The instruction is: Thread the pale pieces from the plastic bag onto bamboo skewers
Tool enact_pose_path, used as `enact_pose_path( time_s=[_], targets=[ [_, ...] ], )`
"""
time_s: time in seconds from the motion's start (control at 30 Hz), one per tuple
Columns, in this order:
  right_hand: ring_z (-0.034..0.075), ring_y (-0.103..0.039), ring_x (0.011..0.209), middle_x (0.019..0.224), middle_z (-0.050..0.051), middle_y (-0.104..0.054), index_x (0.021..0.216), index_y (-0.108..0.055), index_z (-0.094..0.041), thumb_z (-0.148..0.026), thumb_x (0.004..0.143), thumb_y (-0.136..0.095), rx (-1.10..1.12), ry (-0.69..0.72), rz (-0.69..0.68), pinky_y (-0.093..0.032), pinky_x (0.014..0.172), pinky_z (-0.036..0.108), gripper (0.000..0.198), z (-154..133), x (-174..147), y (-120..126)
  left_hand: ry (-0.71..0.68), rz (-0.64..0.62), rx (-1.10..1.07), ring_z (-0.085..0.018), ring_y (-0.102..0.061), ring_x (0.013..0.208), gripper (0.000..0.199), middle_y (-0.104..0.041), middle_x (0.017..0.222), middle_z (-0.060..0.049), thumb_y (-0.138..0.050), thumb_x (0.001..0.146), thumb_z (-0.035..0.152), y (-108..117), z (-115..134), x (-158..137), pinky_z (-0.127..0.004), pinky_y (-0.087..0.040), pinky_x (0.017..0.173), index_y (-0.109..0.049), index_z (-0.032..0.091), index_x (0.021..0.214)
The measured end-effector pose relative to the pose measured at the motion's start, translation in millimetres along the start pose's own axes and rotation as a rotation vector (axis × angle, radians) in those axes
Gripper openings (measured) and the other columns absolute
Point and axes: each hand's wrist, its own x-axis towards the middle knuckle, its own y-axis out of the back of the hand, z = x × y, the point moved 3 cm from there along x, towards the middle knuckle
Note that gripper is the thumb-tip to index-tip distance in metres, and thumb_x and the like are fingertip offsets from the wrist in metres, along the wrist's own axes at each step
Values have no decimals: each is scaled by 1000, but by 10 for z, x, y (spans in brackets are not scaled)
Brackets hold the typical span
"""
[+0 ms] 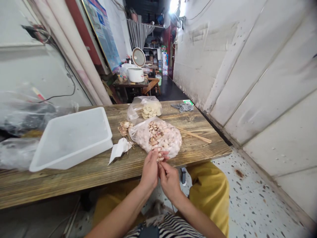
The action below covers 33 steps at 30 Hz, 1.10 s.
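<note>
A white plastic tray (71,137) lies at the left of the wooden surface (104,168); left hand (149,170) and right hand (169,180) meet, each grip pinched on a small piece (159,158) at the near edge of the open bag of pieces (158,135); skewers (194,135) lie right.

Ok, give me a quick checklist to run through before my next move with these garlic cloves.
1. Both hands on the work: left hand and right hand meet at the table edge. Ok.
2. Clove held: small pieces show at the fingertips; grip unclear. Cannot tell.
3. Open bag of garlic cloves right in front of the hands. Ok.
4. Bamboo skewers lie beside the bag. Ok.
5. White plastic tray sits on the wooden table to the left. Ok.
</note>
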Motion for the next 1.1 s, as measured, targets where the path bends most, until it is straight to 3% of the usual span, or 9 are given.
enact_pose_path(
  time_s=[0.27, 0.43, 0.6, 0.8, 1.1],
  targets=[
    [15, -57, 60, 69, 5, -65, 78, -65, -14, -18, 86, -39, -33, -20, 57, -42, 58, 22, 29, -13, -38, 6, 37, -20, 39, -17, -64, 64, 30, -69, 88, -7, -55, 76, 43, -73, -25, -100, -25, -48, 54, -53, 17, 90],
    [15, -54, 56, 67, 4, -64, 78, -66, -15, -19, 87, -38, -41, 1, 21, -40, 54, 22, 29, -50, -11, 15, 91, -20, -76, -17, -65, 69, 34, -69, 92, -9, -52, 78, 46, -43, -1, -55, -28, -50, 60, -55, 15, 92],
    [14, -52, 57, 63, 3, -58, 74, -63, -14, -21, 88, -38, -19, 15, -33, -39, 56, 21, 29, -63, -23, -16, -62, 57, -4, -14, -63, 66, 38, -68, 90, -10, -55, 77, 46, 31, 97, 14, -25, -50, 60, -56, 13, 95],
    [12, -47, 54, 59, 1, -53, 69, -60, -14, -22, 88, -38, -28, -7, -36, -37, 54, 20, 29, -79, -46, -25, -174, 35, 152, -12, -63, 67, 34, -68, 90, -9, -53, 79, 47, 42, 128, 5, -21, -48, 60, -58, 14, 90],
    [13, -50, 55, 62, 2, -57, 74, -62, -14, -22, 89, -37, -4, -33, 33, -39, 54, 21, 30, -61, -119, -9, -67, 28, 105, -15, -65, 66, 36, -68, 97, -10, -57, 76, 45, -41, 38, -65, -24, -51, 56, -56, 16, 97]
  ],
)
